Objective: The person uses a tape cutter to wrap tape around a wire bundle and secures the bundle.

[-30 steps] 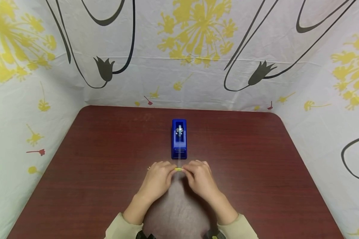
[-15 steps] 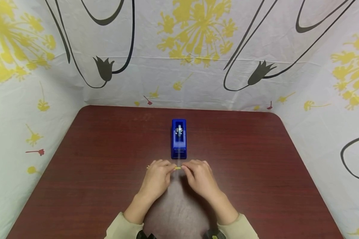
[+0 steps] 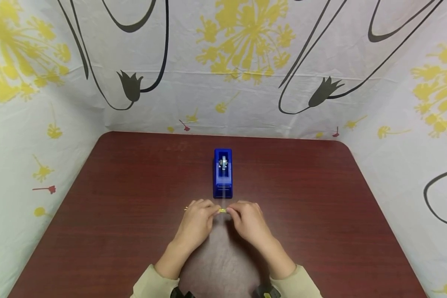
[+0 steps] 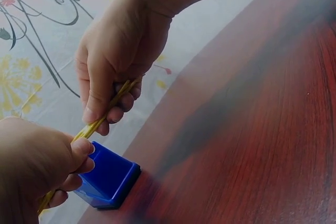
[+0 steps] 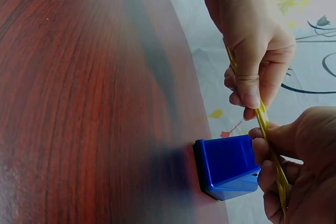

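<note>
A slim bundle of yellow strands [image 3: 222,210] stretches sideways between my two hands. My left hand [image 3: 197,219] pinches it with thumb and fingers, and its loose ends poke out past the far side of that hand. Close by on the right, my right hand [image 3: 248,221] pinches the other end. Only a short length shows between the fingertips, with a shiny patch on the yellow bundle [image 4: 86,129] in the left wrist view. Just beyond the hands stands a blue tape dispenser [image 3: 222,192], its roll visible inside.
The dark red wooden table [image 3: 301,198] carries the dispenser near its middle. Behind and beside it hangs a white cloth [image 3: 193,49] printed with yellow and grey flowers. Light sleeves [image 3: 296,283] cover both forearms, with dark straps at the wrists.
Both hands keep their pinch on the yellow bundle and shift only slightly. A little more of it shows between the fingers than half a second ago. The dispenser stays put.
</note>
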A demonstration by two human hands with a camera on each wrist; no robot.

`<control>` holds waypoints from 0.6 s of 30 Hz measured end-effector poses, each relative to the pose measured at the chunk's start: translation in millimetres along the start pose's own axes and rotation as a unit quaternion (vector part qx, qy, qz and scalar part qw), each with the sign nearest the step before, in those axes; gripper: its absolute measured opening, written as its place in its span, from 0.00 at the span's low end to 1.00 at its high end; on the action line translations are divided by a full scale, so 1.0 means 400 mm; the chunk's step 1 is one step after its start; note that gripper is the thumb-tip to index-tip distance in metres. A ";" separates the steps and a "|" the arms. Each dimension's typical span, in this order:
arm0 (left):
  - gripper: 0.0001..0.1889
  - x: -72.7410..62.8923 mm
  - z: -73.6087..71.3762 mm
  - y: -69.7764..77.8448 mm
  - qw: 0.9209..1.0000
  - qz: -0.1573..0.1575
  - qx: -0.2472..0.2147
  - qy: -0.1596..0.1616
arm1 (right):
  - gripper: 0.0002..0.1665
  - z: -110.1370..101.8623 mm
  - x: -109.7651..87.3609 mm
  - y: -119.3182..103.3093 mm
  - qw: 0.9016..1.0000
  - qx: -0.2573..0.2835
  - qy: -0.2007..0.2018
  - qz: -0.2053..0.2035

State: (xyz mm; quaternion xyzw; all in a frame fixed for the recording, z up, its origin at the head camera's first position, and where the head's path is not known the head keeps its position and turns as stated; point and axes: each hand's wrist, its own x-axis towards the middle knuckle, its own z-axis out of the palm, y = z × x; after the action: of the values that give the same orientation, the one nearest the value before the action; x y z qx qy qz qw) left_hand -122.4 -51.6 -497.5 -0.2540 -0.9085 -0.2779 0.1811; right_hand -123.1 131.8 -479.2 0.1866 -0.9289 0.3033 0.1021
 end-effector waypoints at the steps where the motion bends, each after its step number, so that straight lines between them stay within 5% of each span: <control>1: 0.06 0.000 -0.001 0.000 1.000 -0.001 -0.001 -0.002 | 0.07 0.000 0.000 0.000 1.000 0.000 -0.001 0.001; 13: 0.06 0.003 -0.013 -0.002 0.997 -0.031 -0.038 -0.065 | 0.06 0.008 -0.001 0.008 1.000 -0.009 0.011 -0.023; 18: 0.04 0.005 -0.013 -0.005 0.997 -0.035 -0.053 -0.052 | 0.06 0.007 -0.002 0.007 0.999 -0.010 0.020 -0.039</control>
State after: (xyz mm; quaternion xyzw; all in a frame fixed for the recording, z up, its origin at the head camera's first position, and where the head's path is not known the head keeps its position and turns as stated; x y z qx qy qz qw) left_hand -124.3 -55.5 -493.3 -0.2459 -0.9091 -0.3178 0.1098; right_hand -123.7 132.4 -483.3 0.2158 -0.9218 0.2930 0.1339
